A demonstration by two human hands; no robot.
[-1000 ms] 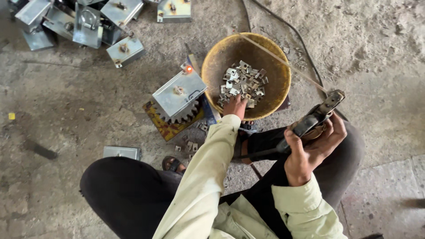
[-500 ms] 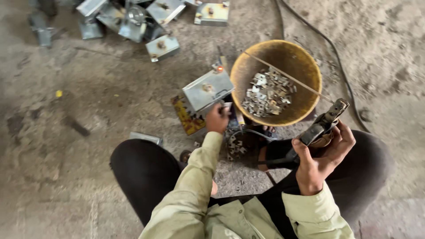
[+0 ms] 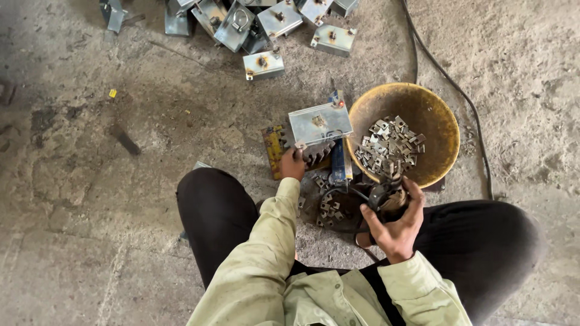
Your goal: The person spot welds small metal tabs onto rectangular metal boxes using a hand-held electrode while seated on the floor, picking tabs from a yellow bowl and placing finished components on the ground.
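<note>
Two hands are at work over the grey concrete floor [image 3: 90,199], between the person's dark-trousered knees. Nearest, at about five o'clock from the middle of the view, the right hand [image 3: 396,226] is wrapped firmly round a dark handheld power tool with a black cord [image 3: 382,198], fingers curled over its body. Just beyond, near the centre, the left hand [image 3: 292,163] is pinched at the lower left corner of a flat galvanised steel box plate [image 3: 319,122], which rests tilted on a toothed metal piece [image 3: 317,156] and a yellow-painted base strip [image 3: 273,148]. I cannot tell how tight that pinch is.

The likely trouble: the plate sits unevenly on its support, so it could rock or slide when pressed, and the teeth lie close to the fingertips. Loose small metal brackets [image 3: 329,208] lie under the tool, where the cord might snag.

At two o'clock a rusty yellow round metal pan [image 3: 435,115] holds a heap of grey brackets [image 3: 389,148]. Farthest, at twelve o'clock, a pile of similar galvanised boxes [image 3: 266,21] lies scattered, dull silver with rust-spotted holes.
</note>
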